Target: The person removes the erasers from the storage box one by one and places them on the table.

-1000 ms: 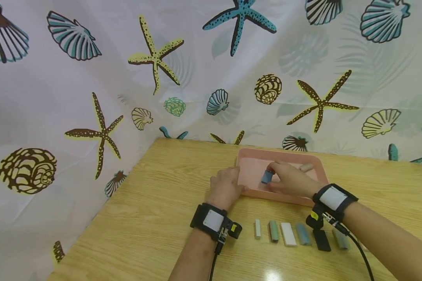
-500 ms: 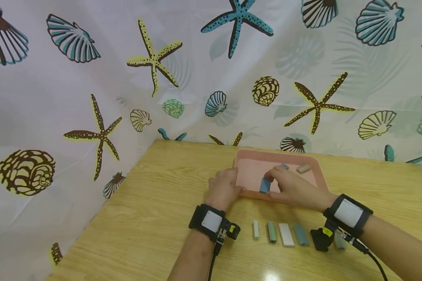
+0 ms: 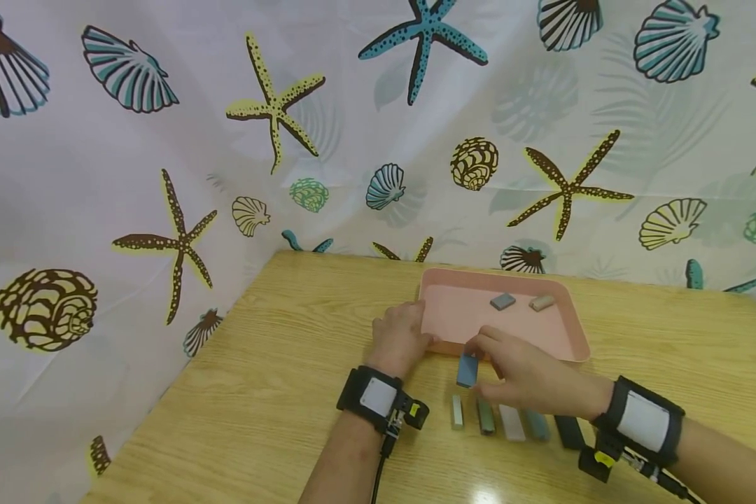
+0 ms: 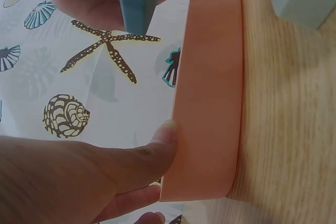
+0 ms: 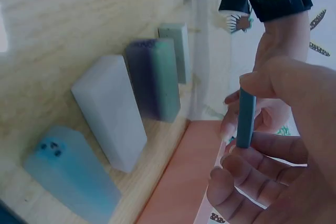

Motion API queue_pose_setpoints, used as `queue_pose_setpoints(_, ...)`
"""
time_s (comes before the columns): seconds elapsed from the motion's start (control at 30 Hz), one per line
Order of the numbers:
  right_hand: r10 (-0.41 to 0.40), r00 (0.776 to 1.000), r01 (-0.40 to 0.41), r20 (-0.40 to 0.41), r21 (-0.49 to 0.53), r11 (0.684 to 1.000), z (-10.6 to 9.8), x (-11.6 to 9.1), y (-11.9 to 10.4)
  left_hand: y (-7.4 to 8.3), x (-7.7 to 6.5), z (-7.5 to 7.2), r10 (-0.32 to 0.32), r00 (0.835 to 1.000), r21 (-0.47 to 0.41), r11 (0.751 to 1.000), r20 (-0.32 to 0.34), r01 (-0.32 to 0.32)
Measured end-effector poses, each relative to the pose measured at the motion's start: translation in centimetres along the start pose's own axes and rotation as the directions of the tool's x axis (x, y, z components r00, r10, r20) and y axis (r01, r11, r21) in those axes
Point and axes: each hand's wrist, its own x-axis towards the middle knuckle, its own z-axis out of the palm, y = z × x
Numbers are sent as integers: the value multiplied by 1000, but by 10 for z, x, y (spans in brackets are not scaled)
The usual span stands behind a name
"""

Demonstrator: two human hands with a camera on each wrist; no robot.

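Right hand: gripping a small flat rectangular blue block in a pinch between thumb and fingertips; block held clear of the wooden tabletop, just outside the near wall of a shallow pink rectangular tray with rounded corners. Left hand: curled round the tray's near left corner, thumb against the near wall. Inside the tray, towards the far right: a flat grey rectangular block and, just beside it but apart, a beige oblong block. In front of the tray, a row across the tabletop, left to right: narrow pale block, green oblong block, flat white rectangular block, blue-grey oblong block, flat black rectangular block. Obstructions: the near wall stands between the held block and the tray's interior; the right hand covers part of that wall and, in the head view, the far ends of several row blocks. A black wrist camera sits near the black block. Behind: white cloth printed with shells and starfish.
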Motion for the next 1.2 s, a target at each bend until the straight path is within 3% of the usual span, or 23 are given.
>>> queue_pose_setpoints(0.2, -40, 999, 39, 30, 32, 999, 6, -10, -7, 0, -1, -1, -4, 1000, -15, 1000, -3, 4)
queue_pose_setpoints(0.43, -23, 990, 5, 140, 123, 992, 12, -19, -18, 1, 0, -1, -11, 1000, -8, 1000, 7, 11)
queue_pose_setpoints(0.67, -129, 981, 114, 146, 107, 988, 20, -30, -31, 2, -1, -1, -19, 1000, -20, 1000, 22, 19)
queue_pose_setpoints(1.2, -50, 955, 27, 293, 82, 996, 35, -40, -41, 2, -1, -1, -23, 1000, -18, 1000, 18, 24)
